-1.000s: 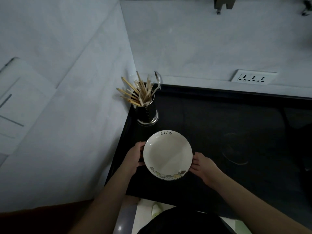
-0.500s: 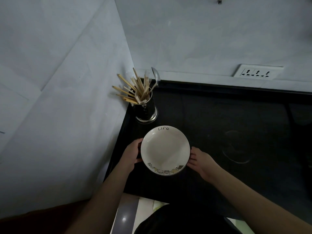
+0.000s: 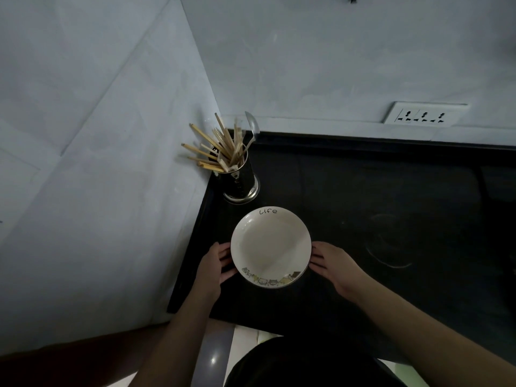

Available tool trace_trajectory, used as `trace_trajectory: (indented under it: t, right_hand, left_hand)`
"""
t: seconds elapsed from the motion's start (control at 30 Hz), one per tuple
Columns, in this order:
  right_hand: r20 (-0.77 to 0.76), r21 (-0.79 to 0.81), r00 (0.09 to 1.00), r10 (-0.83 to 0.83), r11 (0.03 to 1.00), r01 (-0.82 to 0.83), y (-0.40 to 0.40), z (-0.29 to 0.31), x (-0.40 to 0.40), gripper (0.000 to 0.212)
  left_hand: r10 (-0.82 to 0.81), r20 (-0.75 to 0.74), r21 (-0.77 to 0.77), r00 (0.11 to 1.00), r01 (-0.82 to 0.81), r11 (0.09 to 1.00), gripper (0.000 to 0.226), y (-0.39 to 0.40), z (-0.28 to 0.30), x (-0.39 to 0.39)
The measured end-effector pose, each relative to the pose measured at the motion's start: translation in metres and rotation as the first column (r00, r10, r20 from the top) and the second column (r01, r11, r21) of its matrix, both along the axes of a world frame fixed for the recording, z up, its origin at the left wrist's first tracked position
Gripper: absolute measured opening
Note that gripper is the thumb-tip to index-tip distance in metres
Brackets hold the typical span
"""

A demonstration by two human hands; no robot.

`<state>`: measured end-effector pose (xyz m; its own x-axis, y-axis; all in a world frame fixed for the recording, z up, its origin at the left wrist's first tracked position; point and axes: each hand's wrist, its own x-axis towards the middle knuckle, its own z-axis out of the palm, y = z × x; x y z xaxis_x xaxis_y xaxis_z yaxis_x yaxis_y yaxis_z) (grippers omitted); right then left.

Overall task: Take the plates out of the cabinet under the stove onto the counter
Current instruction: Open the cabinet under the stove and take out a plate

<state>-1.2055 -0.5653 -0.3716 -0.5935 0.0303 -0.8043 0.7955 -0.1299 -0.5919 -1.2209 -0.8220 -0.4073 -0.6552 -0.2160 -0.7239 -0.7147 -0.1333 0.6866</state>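
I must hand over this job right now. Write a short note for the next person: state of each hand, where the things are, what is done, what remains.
Left hand: fingers at the left rim of the plate, grip loose; whether it still holds cannot be told.
Right hand: fingers straight, touching the right rim.
The plate, marked "Life", is over the black counter, near the chopstick holder; it looks set down.
Done: one plate is at the counter.
Left: let go, fetch any other plates. The cabinet is out of view.
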Motion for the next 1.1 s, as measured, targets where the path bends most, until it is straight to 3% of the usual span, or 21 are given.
trace_trajectory:
  t: [0.17, 0.43, 0.53, 0.63, 0.73, 0.83, 0.93, 1.1]
  right_hand:
    - [0.011, -0.067, 1.0, -0.021, 0.998, 0.021, 0.004, -0.003, 0.005, 0.026]
    - [0.041, -0.035, 0.999, -0.029, 0.999, 0.031, 0.013, -0.002, 0.005, 0.044]
    - [0.01, 0.03, 1.0, 0.008, 1.0, -0.009, 0.017, 0.0, 0.006, 0.042]
    - [-0.053, 0.106, 0.995, 0.085, 0.991, -0.079, 0.023, 0.003, 0.009, 0.038]
    - [-0.127, 0.234, 0.963, 0.237, 0.951, -0.203, 0.022, 0.009, 0.019, 0.034]
    - [-0.171, 0.46, 0.871, 0.46, 0.82, -0.342, 0.015, 0.024, 0.035, 0.038]
    - [-0.161, 0.588, 0.807, 0.568, 0.712, -0.383, 0.005, 0.038, 0.05, 0.046]
    - [-0.141, 0.764, 0.771, 0.62, 0.564, -0.314, -0.01, 0.044, 0.079, 0.054]
  left_hand:
    - [-0.025, -0.031, -0.006, 0.999, 0.024, 1.0, 0.043, 0.002, 0.003, -0.004]
    - [0.014, -0.04, -0.108, 0.999, -0.018, 0.994, 0.044, 0.011, 0.009, -0.003]
    - [-0.056, -0.087, -0.246, 0.995, 0.034, 0.969, 0.041, 0.009, 0.012, 0.002]
    - [-0.245, -0.151, -0.395, 0.958, 0.169, 0.903, 0.039, 0.004, 0.021, 0.016]
    - [-0.527, -0.135, -0.586, 0.839, 0.361, 0.725, 0.039, -0.001, 0.036, 0.029]
    - [-0.751, -0.024, -0.748, 0.66, 0.486, 0.451, 0.043, -0.003, 0.045, 0.037]
    - [-0.858, 0.081, -0.887, 0.506, 0.43, 0.17, 0.046, -0.006, 0.046, 0.041]
    - [-0.919, 0.196, -0.937, 0.342, 0.343, -0.072, 0.054, -0.009, 0.06, 0.049]
